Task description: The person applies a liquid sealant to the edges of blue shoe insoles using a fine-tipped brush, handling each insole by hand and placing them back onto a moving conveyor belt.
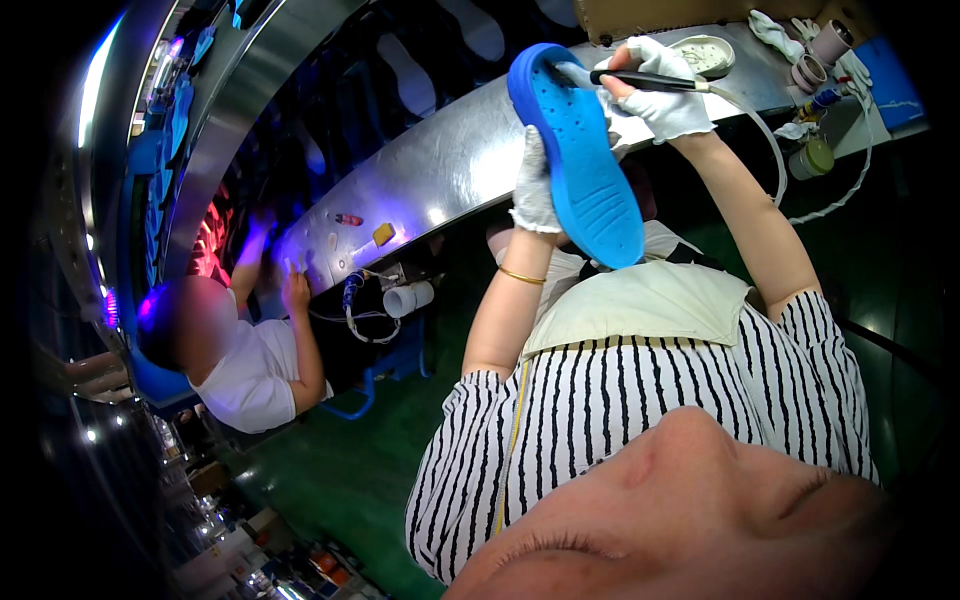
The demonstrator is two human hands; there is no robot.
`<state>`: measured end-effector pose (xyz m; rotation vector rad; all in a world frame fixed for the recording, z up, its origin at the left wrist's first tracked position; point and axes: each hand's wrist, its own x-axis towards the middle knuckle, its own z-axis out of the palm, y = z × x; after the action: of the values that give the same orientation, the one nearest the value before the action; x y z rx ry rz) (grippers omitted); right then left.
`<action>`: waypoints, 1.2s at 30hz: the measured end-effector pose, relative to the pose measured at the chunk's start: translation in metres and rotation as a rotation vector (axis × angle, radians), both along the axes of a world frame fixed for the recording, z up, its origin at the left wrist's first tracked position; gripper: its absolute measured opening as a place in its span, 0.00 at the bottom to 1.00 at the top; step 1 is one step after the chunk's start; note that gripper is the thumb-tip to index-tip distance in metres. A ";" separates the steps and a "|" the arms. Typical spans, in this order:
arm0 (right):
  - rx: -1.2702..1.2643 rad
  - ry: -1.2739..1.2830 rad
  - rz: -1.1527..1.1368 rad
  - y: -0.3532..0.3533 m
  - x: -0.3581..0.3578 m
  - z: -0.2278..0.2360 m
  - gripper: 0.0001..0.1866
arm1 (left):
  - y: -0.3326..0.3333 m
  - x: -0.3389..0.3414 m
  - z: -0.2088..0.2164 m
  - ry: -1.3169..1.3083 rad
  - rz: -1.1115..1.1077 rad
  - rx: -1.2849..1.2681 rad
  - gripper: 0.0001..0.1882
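A blue shoe sole (590, 165) with small holes near its upper end and grooves lower down is held up over the bench edge. My left hand (536, 185), in a white fingertip-free glove, grips it by its left side. In my right hand (665, 92), gloved the same way, is a black-handled brush (650, 80) with a pale tube running from its back end. The brush's light tip touches or hovers just over the sole's upper part; I cannot tell which. Behind my right hand lies a whitish sole (705, 56) on the bench.
A long metal bench (450, 150) runs across, beside a line carrying several soles (405, 75). White gloves (775, 38), cups (830, 42) and a greenish jar (812, 158) are at the right. A co-worker (250, 350) sits at the left, near a yellow block (384, 235).
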<state>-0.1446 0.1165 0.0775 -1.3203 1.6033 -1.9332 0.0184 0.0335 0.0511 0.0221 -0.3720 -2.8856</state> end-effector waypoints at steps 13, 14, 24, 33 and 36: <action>0.058 0.286 0.110 0.019 0.047 0.027 0.08 | -0.009 -0.015 -0.010 -0.253 0.366 -0.322 0.40; 0.066 0.269 0.159 0.021 0.048 0.025 0.09 | -0.004 -0.015 -0.004 -0.296 0.442 -0.376 0.40; 0.133 0.235 0.333 0.031 0.055 0.024 0.11 | -0.026 -0.013 0.006 -0.313 0.501 -0.292 0.37; 0.213 0.224 0.382 0.036 0.059 0.030 0.09 | -0.038 -0.006 0.014 -0.272 0.461 -0.253 0.36; 0.243 -0.064 0.392 0.033 0.047 0.025 0.08 | -0.050 -0.002 0.002 0.001 0.297 -0.158 0.38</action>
<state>-0.0974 0.1499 0.1028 -1.3371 1.3728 -1.4840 0.0168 -0.0165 0.0527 0.0453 -0.5458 -2.5565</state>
